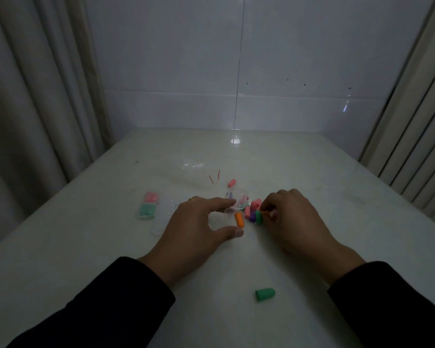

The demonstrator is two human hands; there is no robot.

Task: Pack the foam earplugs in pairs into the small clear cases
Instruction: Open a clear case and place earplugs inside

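Note:
My left hand [194,229] pinches a small clear case [230,219] between thumb and forefinger; an orange earplug [239,220] lies inside it. My right hand [291,217] has its fingertips closed on a small orange earplug [263,212] at the edge of a loose pile of pink, purple and green earplugs [253,212]. Another clear case [237,197], open, stands just behind the pile with a purple plug in it. Two packed cases lie at the left, one with pink plugs [151,197] and one with green plugs [147,211].
A single green earplug [265,294] lies near the front between my arms. A lone pink earplug [231,182] and a clear bag with red marks [214,177] sit further back. Empty clear case parts [158,229] lie left of my left hand. Curtains flank the white table [337,187].

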